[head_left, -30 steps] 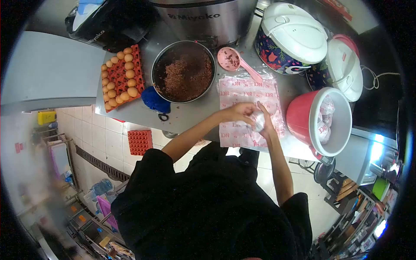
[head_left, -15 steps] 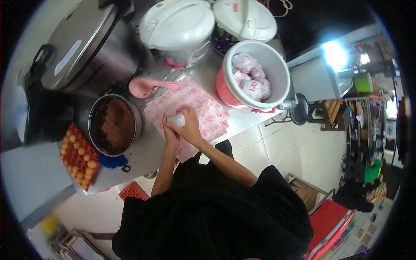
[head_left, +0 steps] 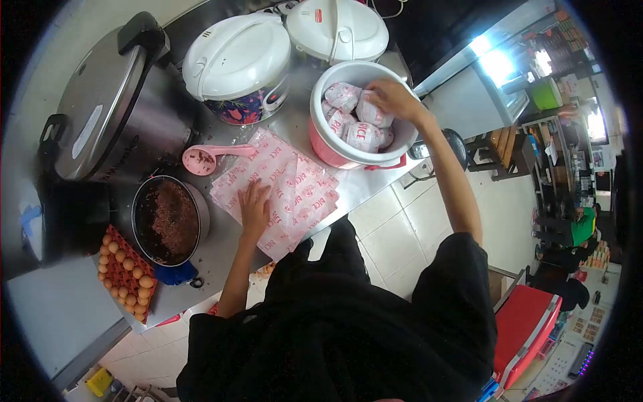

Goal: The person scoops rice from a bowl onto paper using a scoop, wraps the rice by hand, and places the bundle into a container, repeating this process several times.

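Upper left: large steel rice cooker [head_left: 100,127], lid shut. Lower left: red egg tray [head_left: 120,273] with brown eggs [head_left: 137,273] in part of its cells, at the edge of the metal counter [head_left: 218,258]. Right of the tray, a blue cloth [head_left: 177,274] lies just below a round pot [head_left: 203,224] that contains brown grains [head_left: 175,218]. Pink scoop [head_left: 199,161] lies above and right of the pot, grains stuck in its bowl. Upper centre: floral food container [head_left: 238,110] under a white lid.

Centre: left hand [head_left: 254,206] lies palm down on the RICE-printed wrapping sheets [head_left: 295,191]; fingers apart, nothing grasped.

Right of centre: red-and-white tub [head_left: 326,142], upright, holding several paper-wrapped parcels, some marked RICE. Right hand [head_left: 396,102] reaches in over the tub's upper right rim. Its fingers bend onto one wrapped parcel [head_left: 370,115], touching its upper right side, beside the other parcels [head_left: 364,139]. Thumb not clearly visible; cannot tell whether the grip is clamped or loosened.

Lower right: red cooler box [head_left: 526,328], well apart from both hands.
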The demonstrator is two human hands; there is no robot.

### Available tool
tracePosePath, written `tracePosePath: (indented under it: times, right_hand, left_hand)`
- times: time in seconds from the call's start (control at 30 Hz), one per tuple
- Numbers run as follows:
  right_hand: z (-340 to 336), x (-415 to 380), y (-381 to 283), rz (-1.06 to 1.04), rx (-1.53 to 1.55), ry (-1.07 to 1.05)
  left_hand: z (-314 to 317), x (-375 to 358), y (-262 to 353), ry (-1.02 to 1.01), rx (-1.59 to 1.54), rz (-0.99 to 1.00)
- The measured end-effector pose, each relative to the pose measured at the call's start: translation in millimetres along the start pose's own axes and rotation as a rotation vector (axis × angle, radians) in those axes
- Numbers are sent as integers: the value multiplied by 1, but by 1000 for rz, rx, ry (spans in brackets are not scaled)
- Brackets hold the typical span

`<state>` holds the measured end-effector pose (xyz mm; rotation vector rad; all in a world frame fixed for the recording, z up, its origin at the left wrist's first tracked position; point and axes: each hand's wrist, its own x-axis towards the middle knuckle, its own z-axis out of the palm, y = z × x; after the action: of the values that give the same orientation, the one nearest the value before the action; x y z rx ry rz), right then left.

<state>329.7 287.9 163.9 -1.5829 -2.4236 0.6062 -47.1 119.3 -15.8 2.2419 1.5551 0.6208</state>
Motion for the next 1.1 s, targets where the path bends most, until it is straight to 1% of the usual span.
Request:
tracePosePath:
  times: [0.03, 0.1, 0.13, 0.17, 0.23, 0.27, 0.3, 0.33, 0.37, 0.43, 0.5, 0.53, 0.57, 0.6, 0.63, 0.7, 0.73, 0.77, 0.8, 0.83, 0.87, 0.9, 0.93, 0.97, 1.0, 1.03, 1.07, 1.1]
  right_hand:
    - [10, -4, -5, -3, 2, 4]
    - [43, -21, -24, 49, -428, 258]
    - [43, -22, -24, 148, -278, 126]
    - [41, -24, -23, 119, -276, 119]
    - [35, -15, -34, 124, -476, 145]
    - [29, -2, -70, 64, -463, 137]
    - [19, 9, -125, 12, -168, 348]
    - [23, 21, -170, -26, 148, 532]
    - [50, 38, -196, -157, 126, 525]
    - [116, 72, -239, -163, 182, 163]
    - [225, 129, -231, -27, -208, 102]
    - [252, 141, -230, 8, -295, 81]
    - [267, 154, -226, 34, -385, 67]
    - [280, 166, -219, -88, -427, 89]
    - [289, 173, -210, -200, -466, 104]
    - [287, 180, -218, -45, -320, -65]
    - [276, 170, -220, -60, -276, -17]
    - [253, 161, -231, -73, -231, 42]
    - [217, 145, -251, -99, -157, 51]
    - [181, 129, -271, -119, -87, 54]
    - [153, 120, -289, -211, -92, 14]
    - [140, 114, -301, -295, -99, -31]
    - [144, 121, -304, -495, -94, -94]
    - [153, 125, -318, -571, -183, -152]
    - [165, 130, -340, -648, -270, -200]
    - [176, 131, -368, -665, -299, -226]
    - [196, 135, -392, -676, -368, -243]
    - [221, 142, -405, -749, -390, -201]
  left_hand:
    - [0, 1, 3, -25, 9, 29]
    - [1, 4, 12, -45, -11, 18]
    - [3, 7, 17, -55, -35, 4]
    - [8, 9, 19, -40, -27, -20]
    - [26, 11, 12, -8, 28, 104]
    - [41, 15, 8, 0, 125, 62]
    - [54, 19, 8, 3, 218, 17]
    - [46, 23, 21, 44, 106, -47]
    - [37, 28, 33, 90, -2, -107]
    - [43, 35, 45, 113, 32, -247]
    - [55, 32, 46, 93, 214, -183]
    - [50, 30, 47, 122, 226, -234]
    - [41, 30, 49, -6, 249, -211]
    - [33, 29, 48, -140, 266, -193]
    - [34, 29, 51, -120, 266, -250]
    - [40, 38, 54, 324, -101, -255]
    - [42, 35, 59, 333, -106, -294]
    - [40, 37, 62, 322, -99, -377]
    - [36, 38, 61, 317, -92, -456]
    - [58, 11, 47, 507, -309, -501]
    - [76, -32, 23, 696, -520, -531]
    - [25, -76, 17, 724, -108, -693]
    - [-2, -103, -2, 721, 373, -968]
    - [-41, -145, -29, 1000, 324, -870]
    - [-91, -164, -40, 1051, 266, -1101]
    - [-126, -172, -51, 1027, 612, -1037]
    - [-128, -187, -65, 780, 702, -1050]
    - [-124, -200, -80, 532, 780, -1053]
